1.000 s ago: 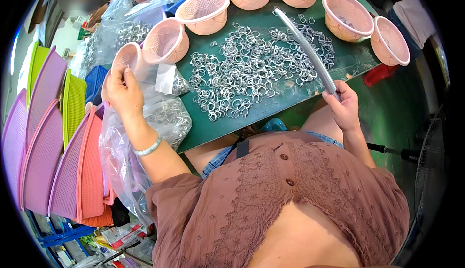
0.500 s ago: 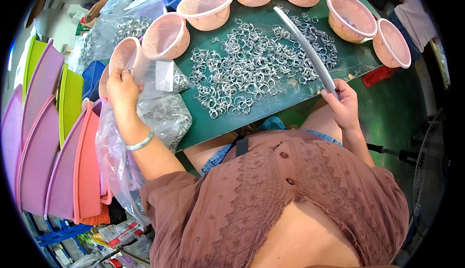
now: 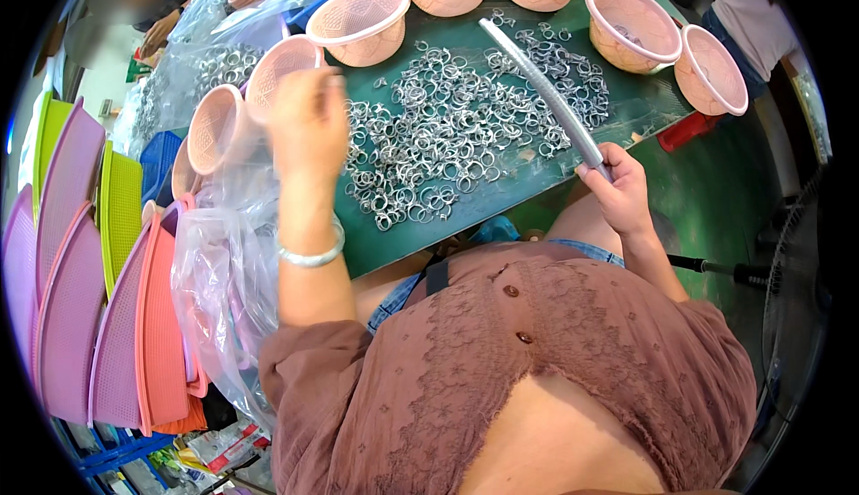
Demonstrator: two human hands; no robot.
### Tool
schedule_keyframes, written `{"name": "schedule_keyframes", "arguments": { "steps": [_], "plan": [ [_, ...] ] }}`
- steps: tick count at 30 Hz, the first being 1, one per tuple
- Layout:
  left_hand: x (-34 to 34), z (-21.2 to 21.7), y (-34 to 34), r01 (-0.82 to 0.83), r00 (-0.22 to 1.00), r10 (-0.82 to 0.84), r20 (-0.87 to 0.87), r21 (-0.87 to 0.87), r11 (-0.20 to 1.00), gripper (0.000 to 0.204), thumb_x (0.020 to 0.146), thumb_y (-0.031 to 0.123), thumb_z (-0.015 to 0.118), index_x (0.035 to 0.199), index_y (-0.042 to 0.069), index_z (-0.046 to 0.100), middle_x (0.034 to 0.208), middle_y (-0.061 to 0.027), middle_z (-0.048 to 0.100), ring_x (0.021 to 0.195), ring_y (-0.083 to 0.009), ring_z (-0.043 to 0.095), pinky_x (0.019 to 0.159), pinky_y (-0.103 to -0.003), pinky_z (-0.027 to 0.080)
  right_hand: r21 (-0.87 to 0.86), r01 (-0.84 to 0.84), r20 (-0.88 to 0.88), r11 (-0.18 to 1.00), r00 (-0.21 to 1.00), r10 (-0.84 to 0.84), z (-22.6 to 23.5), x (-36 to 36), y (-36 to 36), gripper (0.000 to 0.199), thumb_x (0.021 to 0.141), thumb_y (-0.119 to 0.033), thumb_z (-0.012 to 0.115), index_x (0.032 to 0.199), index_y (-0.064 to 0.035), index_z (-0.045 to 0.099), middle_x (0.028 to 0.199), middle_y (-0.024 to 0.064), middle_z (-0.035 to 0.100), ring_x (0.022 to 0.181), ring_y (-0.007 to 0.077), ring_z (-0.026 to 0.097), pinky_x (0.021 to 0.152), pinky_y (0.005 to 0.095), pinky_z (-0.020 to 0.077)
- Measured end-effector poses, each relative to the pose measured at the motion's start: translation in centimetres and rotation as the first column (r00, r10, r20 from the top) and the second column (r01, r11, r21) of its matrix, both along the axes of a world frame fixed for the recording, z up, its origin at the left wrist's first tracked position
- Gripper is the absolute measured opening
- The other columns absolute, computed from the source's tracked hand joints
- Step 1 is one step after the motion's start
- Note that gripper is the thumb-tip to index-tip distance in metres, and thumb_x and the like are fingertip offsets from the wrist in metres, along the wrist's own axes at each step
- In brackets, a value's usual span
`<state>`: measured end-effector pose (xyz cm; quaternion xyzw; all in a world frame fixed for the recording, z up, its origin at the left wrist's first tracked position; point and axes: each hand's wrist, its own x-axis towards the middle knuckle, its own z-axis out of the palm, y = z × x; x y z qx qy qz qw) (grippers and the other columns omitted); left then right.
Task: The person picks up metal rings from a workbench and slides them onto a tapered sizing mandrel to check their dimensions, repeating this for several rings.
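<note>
My right hand (image 3: 619,192) is closed around the thick end of a long, tapered grey ring mandrel (image 3: 541,92), which points up and away to the left over the table. Beneath it, a wide pile of loose silver-coloured rings (image 3: 456,110) lies spread on the green table (image 3: 407,234). My left hand (image 3: 309,123) is raised at the left edge of the pile, beside the pink baskets. Motion smears its fingers, and whether anything is in them does not show. A pale bangle circles that wrist.
Pink baskets stand in an arc around the pile, including a left one (image 3: 216,130), a far one (image 3: 358,29) and a right one (image 3: 711,70). Clear plastic bags (image 3: 228,271) hang at the table's left. Stacked purple baskets (image 3: 67,316) stand farther left. Other people are nearby.
My left hand has moved right, away from the leftmost pink baskets toward the rings. My right hand still holds the mandrel in about the same pose. The whole view has shifted slightly.
</note>
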<state>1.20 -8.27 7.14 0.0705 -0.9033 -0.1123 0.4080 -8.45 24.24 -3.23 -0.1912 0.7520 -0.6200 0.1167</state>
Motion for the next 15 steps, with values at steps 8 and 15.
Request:
{"name": "schedule_keyframes", "arguments": {
  "steps": [8, 15],
  "plan": [
    [-10.0, -7.7, -0.8, 0.128, 0.716, -0.206, 0.667, 0.165, 0.978, 0.037, 0.084, 0.02, 0.051, 0.12, 0.013, 0.052, 0.123, -0.0184, 0.046, 0.111, -0.0344, 0.047, 0.093, -0.039, 0.039, 0.06, 0.014, -0.037, 0.998, 0.999, -0.011, 0.6, 0.1, 0.9, 0.006, 0.077, -0.003, 0.06, 0.08, -0.0037, 0.054, 0.069, -0.0073, 0.044, 0.061, 0.0013, 0.036, 0.054, 0.0176, 0.0283],
    [-11.6, -8.2, 0.3, 0.287, 0.591, -0.341, 0.731, 0.204, 0.936, 0.039, 0.086, 0.023, 0.049, 0.124, 0.029, 0.05, 0.137, -0.0112, 0.037, 0.124, -0.0299, 0.037, 0.103, -0.043, 0.026, 0.139, 0.113, -0.11, 0.984, 0.989, -0.098, 0.2, -0.4, 2.5, 0.016, 0.074, -0.016, 0.065, 0.081, -0.0036, 0.059, 0.062, -0.0007, 0.052, 0.057, 0.0064, 0.045, 0.054, 0.022, 0.037]
  ]
}}
